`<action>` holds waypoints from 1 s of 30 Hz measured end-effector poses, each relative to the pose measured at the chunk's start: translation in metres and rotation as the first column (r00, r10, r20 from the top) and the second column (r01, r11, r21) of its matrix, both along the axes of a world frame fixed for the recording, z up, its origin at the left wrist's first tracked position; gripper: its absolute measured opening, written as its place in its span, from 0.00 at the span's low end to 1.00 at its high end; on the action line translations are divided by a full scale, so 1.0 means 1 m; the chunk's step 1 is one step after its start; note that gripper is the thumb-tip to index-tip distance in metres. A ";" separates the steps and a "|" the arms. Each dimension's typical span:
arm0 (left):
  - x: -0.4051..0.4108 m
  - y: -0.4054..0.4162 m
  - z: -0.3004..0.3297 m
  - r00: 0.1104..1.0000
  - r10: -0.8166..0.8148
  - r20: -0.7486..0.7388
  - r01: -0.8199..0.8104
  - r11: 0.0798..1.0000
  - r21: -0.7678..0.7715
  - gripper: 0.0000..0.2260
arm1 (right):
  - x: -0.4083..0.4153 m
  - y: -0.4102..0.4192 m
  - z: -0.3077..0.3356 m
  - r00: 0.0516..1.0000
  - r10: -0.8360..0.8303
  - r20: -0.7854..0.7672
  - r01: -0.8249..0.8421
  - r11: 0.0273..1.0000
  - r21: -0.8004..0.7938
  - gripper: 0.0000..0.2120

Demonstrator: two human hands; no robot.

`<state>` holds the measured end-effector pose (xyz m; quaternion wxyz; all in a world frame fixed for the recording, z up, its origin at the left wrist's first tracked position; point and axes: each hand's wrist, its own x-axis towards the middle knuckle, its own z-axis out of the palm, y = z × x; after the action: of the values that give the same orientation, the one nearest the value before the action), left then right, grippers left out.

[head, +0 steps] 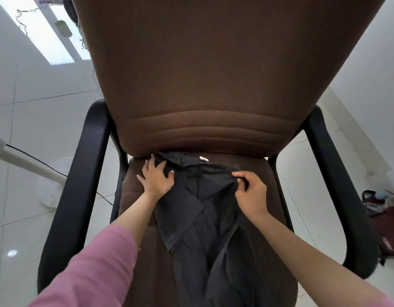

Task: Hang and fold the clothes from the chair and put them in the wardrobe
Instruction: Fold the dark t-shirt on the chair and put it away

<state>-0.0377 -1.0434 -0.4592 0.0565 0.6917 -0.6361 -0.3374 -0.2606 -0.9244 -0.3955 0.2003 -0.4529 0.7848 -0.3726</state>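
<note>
Head view: looks down on a brown office chair (213, 74) with a dark grey garment (205, 218) lying on its seat, both hands on the cloth.
Left hand (157, 177): fingers spread and laid flat on the garment's upper left corner, close under the backrest — the palm presses the cloth to the seat, and the outer fingers reach past the fabric onto the brown seat cushion.
Right hand (250, 191): fingers curled, thumb and forefinger pinching a raised fold at the garment's upper right edge.
Garment: stretches between the two hands and runs from them back toward the person along the middle of the seat, rumpled, with a diagonal fold and a seam showing; its collar end lies just beyond the left hand, tucked at the gap under the backrest.
White tag (203, 158): sits at the collar, beyond and between the hands.
Sleeve (89, 269): pink, covers the left forearm; the right forearm is bare.
Armrests: black — one (81, 180) outside the left hand, one (337, 185) outside the right hand, both well apart from the cloth.
Floor (36, 120): pale glossy tiles; a black cable (36, 158) trails beyond the left armrest, and a dark red bag (382, 216) lies far out past the right armrest.
</note>
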 end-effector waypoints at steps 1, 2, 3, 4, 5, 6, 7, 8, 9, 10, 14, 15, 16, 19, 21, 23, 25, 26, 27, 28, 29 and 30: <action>0.000 0.001 0.002 0.998 -0.051 0.020 0.053 0.997 -0.060 0.20 | -0.003 0.002 0.003 1.000 -0.001 -0.007 0.001 1.000 -0.011 0.14; -0.002 0.002 0.005 0.994 -0.101 0.033 0.104 0.987 -0.126 0.19 | -0.006 0.003 0.006 1.000 -0.003 -0.014 0.003 1.000 -0.020 0.14; -0.004 0.004 0.009 0.991 -0.130 0.016 0.131 0.973 -0.189 0.18 | -0.008 0.005 0.009 1.000 -0.008 -0.018 0.007 1.000 -0.028 0.14; -0.007 0.006 0.014 0.990 -0.139 -0.032 0.128 0.963 -0.237 0.16 | -0.010 0.007 0.013 1.000 -0.016 -0.015 0.015 0.999 -0.032 0.14; -0.010 0.008 0.022 0.986 -0.133 -0.095 0.105 0.960 -0.258 0.13 | -0.012 0.009 0.017 1.000 -0.024 -0.008 0.024 0.999 -0.035 0.14; -0.013 0.011 0.032 0.981 -0.123 -0.151 0.081 0.962 -0.259 0.10 | -0.013 0.011 0.022 0.999 -0.033 -0.002 0.033 0.999 -0.038 0.14; -0.016 0.013 0.042 0.973 -0.122 -0.194 0.071 0.965 -0.253 0.08 | -0.015 0.014 0.028 0.999 -0.039 0.004 0.040 0.998 -0.040 0.14; -0.018 0.016 0.053 0.966 -0.137 -0.220 0.080 0.965 -0.251 0.07 | -0.016 0.017 0.034 0.999 -0.043 0.008 0.043 0.998 -0.038 0.14; -0.020 0.018 0.063 0.958 -0.163 -0.237 0.103 0.963 -0.248 0.08 | -0.016 0.020 0.042 0.999 -0.043 0.013 0.044 0.999 -0.032 0.14; -0.021 0.020 0.074 0.949 -0.199 -0.244 0.138 0.960 -0.245 0.10 | -0.017 0.023 0.050 0.999 -0.041 0.018 0.042 0.999 -0.027 0.13; -0.020 0.025 0.132 0.924 -0.287 -0.253 0.263 0.957 -0.124 0.15 | -0.021 0.037 0.093 0.999 -0.047 0.013 0.047 0.997 -0.058 0.13; -0.019 0.027 0.148 0.917 -0.304 -0.259 0.282 0.952 -0.120 0.16 | -0.023 0.041 0.106 0.999 -0.044 0.003 0.044 0.996 -0.071 0.12; -0.018 0.028 0.165 0.909 -0.326 -0.260 0.298 0.944 -0.141 0.18 | -0.026 0.045 0.121 0.999 -0.037 -0.008 0.037 0.997 -0.075 0.12; -0.017 0.037 0.219 0.898 -0.368 -0.243 0.316 0.921 -0.228 0.18 | -0.034 0.060 0.165 0.999 -0.027 -0.032 0.024 0.996 -0.091 0.12; -0.017 0.048 0.254 0.889 -0.375 -0.264 0.298 0.910 -0.289 0.17 | -0.040 0.073 0.194 0.997 -0.034 -0.069 0.025 0.991 -0.131 0.12; -0.014 0.063 0.287 0.877 -0.374 -0.301 0.266 0.901 -0.342 0.19 | -0.043 0.092 0.223 0.991 -0.048 -0.129 0.025 0.984 -0.175 0.12; -0.010 0.086 0.319 0.871 -0.386 -0.303 0.260 0.886 -0.383 0.21 | -0.045 0.115 0.250 0.985 -0.055 -0.166 0.018 0.976 -0.216 0.12; -0.008 0.100 0.334 0.869 -0.396 -0.298 0.259 0.875 -0.408 0.21 | -0.046 0.130 0.263 0.982 -0.054 -0.182 0.010 0.972 -0.234 0.12; -0.007 0.115 0.349 0.864 -0.401 -0.304 0.250 0.867 -0.431 0.20 | -0.047 0.145 0.276 0.979 -0.051 -0.198 -0.002 0.967 -0.256 0.12; -0.006 0.130 0.363 0.855 -0.404 -0.326 0.234 0.861 -0.452 0.19 | -0.048 0.161 0.288 0.976 -0.051 -0.211 -0.010 0.960 -0.279 0.13; -0.005 0.146 0.376 0.840 -0.409 -0.357 0.216 0.855 -0.471 0.17 | -0.049 0.179 0.299 0.973 -0.053 -0.225 -0.016 0.955 -0.296 0.13; -0.004 0.163 0.389 0.826 -0.417 -0.379 0.206 0.849 -0.487 0.13 | -0.049 0.197 0.310 0.969 -0.057 -0.242 -0.020 0.952 -0.307 0.13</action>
<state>-0.0418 -0.8799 -0.0701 0.3011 0.4430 -0.7673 -0.3526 -0.3100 -0.7274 -0.0854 0.0244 -0.5140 0.7405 -0.4323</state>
